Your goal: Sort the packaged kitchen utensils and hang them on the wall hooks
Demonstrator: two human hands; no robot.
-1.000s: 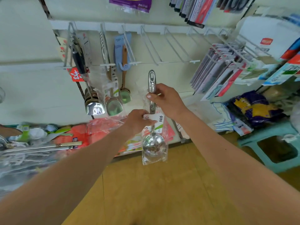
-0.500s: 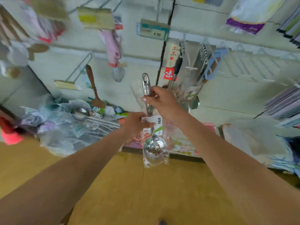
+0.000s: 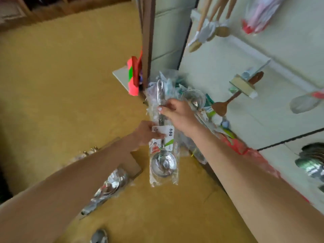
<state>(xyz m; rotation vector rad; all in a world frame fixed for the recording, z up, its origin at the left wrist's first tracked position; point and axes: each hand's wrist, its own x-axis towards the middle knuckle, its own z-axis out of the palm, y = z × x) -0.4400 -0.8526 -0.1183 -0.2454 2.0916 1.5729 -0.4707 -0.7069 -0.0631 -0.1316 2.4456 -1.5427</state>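
Right now, your right hand [image 3: 178,114] pinches the upper handle of the packaged ladle [image 3: 164,164] through its clear sleeve, thumb and fingers closed on it. Your left hand [image 3: 146,135] grips lower down, at the printed card [image 3: 165,131], just down-left of the right.

Long axis: near vertical in frame. The bowl is low at centre, and the handle tip sits at upper centre against the pile of bagged utensils [image 3: 193,98].

The wall lies right of frame. A tagged wall hook [image 3: 243,85] sits at centre right, with a wooden spatula [image 3: 221,108] beside it.

The right hand is nearer the wall. The handle tip probably has to swing rightward to meet a hook. The hanging hole is too blurred to read.
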